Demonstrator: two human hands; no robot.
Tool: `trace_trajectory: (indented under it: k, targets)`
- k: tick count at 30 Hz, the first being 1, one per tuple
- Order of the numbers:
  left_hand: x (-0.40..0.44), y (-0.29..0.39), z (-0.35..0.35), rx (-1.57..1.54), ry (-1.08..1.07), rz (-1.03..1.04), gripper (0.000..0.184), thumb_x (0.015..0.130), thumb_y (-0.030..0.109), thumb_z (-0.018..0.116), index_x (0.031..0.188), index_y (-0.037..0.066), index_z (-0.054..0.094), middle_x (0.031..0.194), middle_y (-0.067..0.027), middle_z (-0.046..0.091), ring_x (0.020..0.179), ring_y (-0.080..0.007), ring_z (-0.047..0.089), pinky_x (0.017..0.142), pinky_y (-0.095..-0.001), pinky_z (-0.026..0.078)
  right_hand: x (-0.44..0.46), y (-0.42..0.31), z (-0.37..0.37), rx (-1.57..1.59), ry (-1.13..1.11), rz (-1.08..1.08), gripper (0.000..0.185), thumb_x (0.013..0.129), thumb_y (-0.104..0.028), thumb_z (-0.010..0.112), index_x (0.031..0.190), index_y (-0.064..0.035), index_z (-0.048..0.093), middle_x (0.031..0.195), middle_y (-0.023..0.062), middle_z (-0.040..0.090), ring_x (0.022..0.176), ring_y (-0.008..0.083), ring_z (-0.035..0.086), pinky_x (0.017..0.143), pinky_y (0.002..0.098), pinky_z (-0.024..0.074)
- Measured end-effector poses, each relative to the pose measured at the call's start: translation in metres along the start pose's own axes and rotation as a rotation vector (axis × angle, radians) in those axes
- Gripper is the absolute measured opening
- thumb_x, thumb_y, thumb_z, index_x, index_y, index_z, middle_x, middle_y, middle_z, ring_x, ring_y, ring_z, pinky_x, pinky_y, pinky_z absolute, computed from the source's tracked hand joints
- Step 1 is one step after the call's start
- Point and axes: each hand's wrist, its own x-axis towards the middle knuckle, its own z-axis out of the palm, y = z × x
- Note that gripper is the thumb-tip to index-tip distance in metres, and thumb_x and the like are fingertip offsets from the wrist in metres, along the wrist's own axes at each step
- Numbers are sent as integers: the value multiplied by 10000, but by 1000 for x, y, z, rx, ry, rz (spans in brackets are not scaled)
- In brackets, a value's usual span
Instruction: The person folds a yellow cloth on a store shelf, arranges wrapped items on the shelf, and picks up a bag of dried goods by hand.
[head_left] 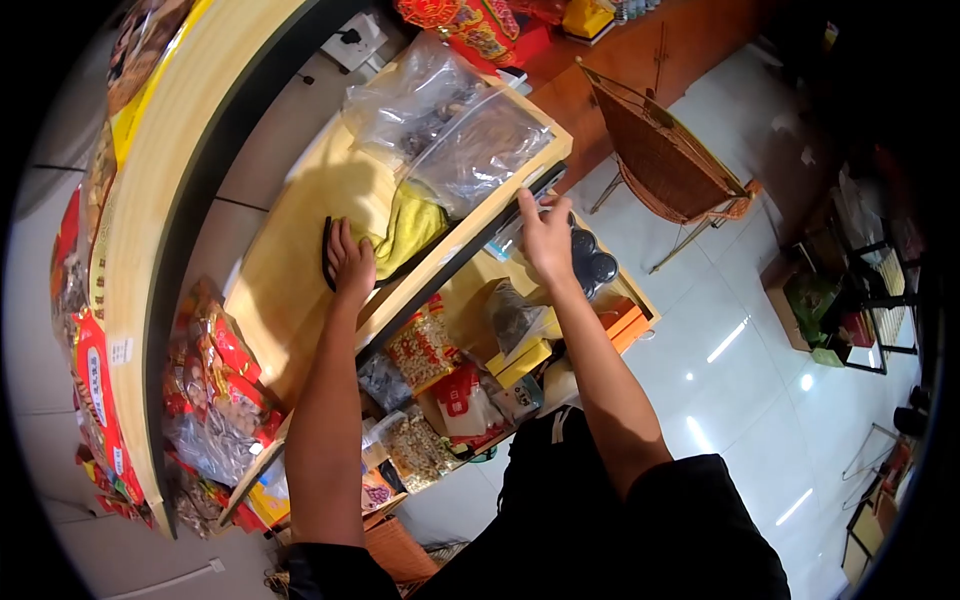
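My left hand [350, 262] presses down on a yellow-green cloth [412, 228] with dark edging, which lies bunched on the pale wooden top shelf [285, 285]. Its fingers bend over the cloth's left end. At the shelf's front edge [470, 243], my right hand [547, 240] grips the dark-faced rim, thumb towards the top and fingers partly hidden. Beyond the cloth lie clear plastic bags [490, 140], one with dark dried goods inside. Below my right hand, black round lids [592, 265] show on the lower shelf.
The lower shelf holds packets of nuts [420, 345], a red-and-white bag [465, 400] and yellow boxes [520, 362]. A curved wooden shelf [190, 170] rises at the left, near red snack bags [215, 390]. A wicker chair [660, 160] stands on the tiled floor at right.
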Motion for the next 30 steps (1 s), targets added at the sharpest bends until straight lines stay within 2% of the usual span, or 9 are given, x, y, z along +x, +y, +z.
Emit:
trace_trajectory:
  k: [1, 2, 5, 7, 11, 18, 20, 23, 30]
  targets:
    - [1, -1, 1, 4, 11, -2, 606, 996, 347, 406, 1534, 161, 199, 1606, -64, 145, 1468, -314, 130, 1152, -531, 145, 0, 0, 2, 24, -45, 17, 508, 947, -463, 552, 1081, -1, 390, 714, 232, 635, 745, 383, 667, 695, 420, 489]
    - [2, -2, 2, 5, 10, 10, 606, 996, 347, 406, 1534, 161, 199, 1606, -64, 145, 1468, -314, 130, 1152, -531, 145, 3, 6, 6, 58, -68, -10, 468, 980, -390, 541, 1142, 9, 357, 695, 132, 595, 502, 219, 580, 469, 334, 457]
    - [3, -10, 7, 13, 48, 36, 600, 994, 340, 421, 1529, 168, 213, 1601, -63, 162, 1465, -313, 140, 1142, -544, 161, -4, -2, 3, 120, -120, 20, 432, 999, -338, 505, 1178, 15, 331, 705, 144, 611, 491, 231, 600, 459, 339, 479]
    - [2, -8, 5, 11, 44, 38, 599, 994, 340, 420, 1529, 167, 214, 1600, -64, 165, 1465, -313, 142, 1143, -543, 159, -4, -1, 4, 109, -91, -7, 387, 1004, -299, 481, 1142, 31, 334, 673, 186, 628, 518, 309, 647, 490, 397, 513]
    - [5, -12, 7, 3, 47, 40, 601, 994, 344, 409, 1531, 161, 212, 1600, -63, 167, 1467, -311, 139, 1147, -537, 149, -5, 1, 1, 233, -154, 1, 333, 1019, -198, 451, 1186, 50, 305, 724, 184, 644, 469, 258, 639, 431, 345, 516]
    - [0, -2, 1, 6, 34, 7, 595, 1002, 345, 392, 1532, 143, 213, 1602, -69, 160, 1470, -297, 134, 1163, -496, 131, 4, 16, 3, 333, -198, 27, 348, 1031, -185, 425, 1255, 68, 342, 718, 167, 641, 489, 246, 646, 441, 341, 535]
    - [0, -1, 1, 0, 35, 18, 591, 1005, 344, 387, 1532, 141, 211, 1601, -70, 161, 1470, -294, 135, 1163, -495, 132, 7, 18, 0, 425, -262, 36, 276, 1036, -209, 432, 1173, 27, 395, 730, 161, 618, 541, 245, 649, 513, 334, 562]
    - [-1, -1, 0, 9, 35, 28, 588, 1010, 343, 379, 1533, 136, 208, 1600, -70, 160, 1469, -291, 137, 1163, -492, 133, 8, 20, 0, 542, -266, 91, 305, 1033, -230, 453, 1207, 10, 380, 728, 152, 614, 548, 242, 647, 523, 334, 560]
    - [0, -5, 4, 26, 53, 38, 586, 1013, 349, 376, 1534, 141, 203, 1598, -65, 160, 1467, -291, 138, 1160, -492, 135, 13, 26, -1, 597, -288, 82, 373, 1019, -259, 502, 1242, -5, 345, 721, 148, 615, 565, 239, 647, 540, 338, 559]
